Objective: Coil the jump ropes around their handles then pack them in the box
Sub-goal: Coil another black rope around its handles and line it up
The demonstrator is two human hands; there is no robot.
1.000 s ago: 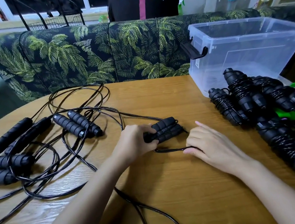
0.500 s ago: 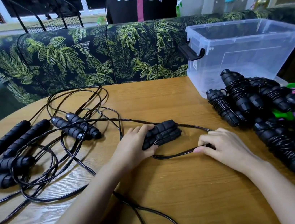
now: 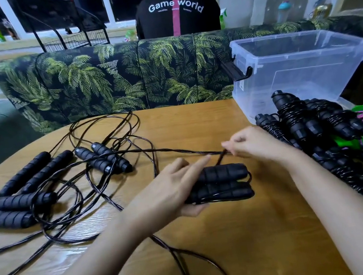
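**Handles gripped, cord pinched**

The paired black handles point(image 3: 221, 181) sit over the middle of the round wooden desk point(image 3: 249, 244), grasped by the left hand point(image 3: 172, 192) with its thumb beneath. The right hand point(image 3: 253, 143) pinches their cord point(image 3: 210, 152) just beyond. Loose ropes point(image 3: 24, 173) sprawl left and coiled ropes point(image 3: 293, 112) pile right, beside a clear box point(image 3: 307, 77). Behind stand a palm-print sofa point(image 3: 97, 79), a person point(image 3: 177, 14) in black, and dark windows.

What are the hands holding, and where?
The left hand holds the paired handles at their left end; the right hand pinches the rope just above them.
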